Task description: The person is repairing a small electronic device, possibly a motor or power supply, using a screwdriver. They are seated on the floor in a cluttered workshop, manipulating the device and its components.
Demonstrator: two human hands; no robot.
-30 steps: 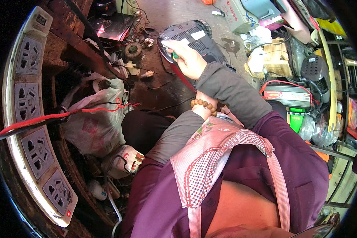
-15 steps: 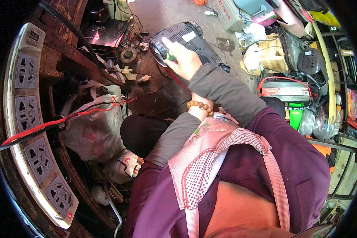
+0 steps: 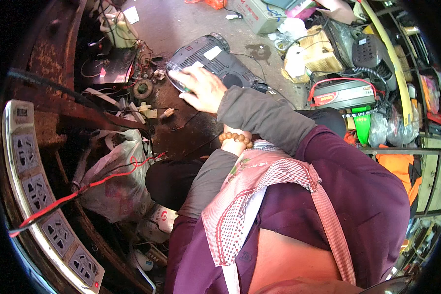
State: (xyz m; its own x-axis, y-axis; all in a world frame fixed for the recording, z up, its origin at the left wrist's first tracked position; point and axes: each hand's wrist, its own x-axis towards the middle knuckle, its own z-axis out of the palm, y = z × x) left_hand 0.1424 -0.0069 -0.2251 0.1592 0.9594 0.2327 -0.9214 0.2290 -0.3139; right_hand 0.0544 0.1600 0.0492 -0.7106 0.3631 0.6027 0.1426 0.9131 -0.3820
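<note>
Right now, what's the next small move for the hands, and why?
Probably slide the left hand out to steady the black vented device: only the right hand is at it, while the left is mostly hidden under the right sleeve.

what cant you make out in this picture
All in the head view:
Left hand: mostly hidden behind the right sleeve; grip unclear.
Green bit at the right hand: too small to identify.
Black appliance: partly covered by the right hand.
Grey box: cut off by the top edge.
</note>
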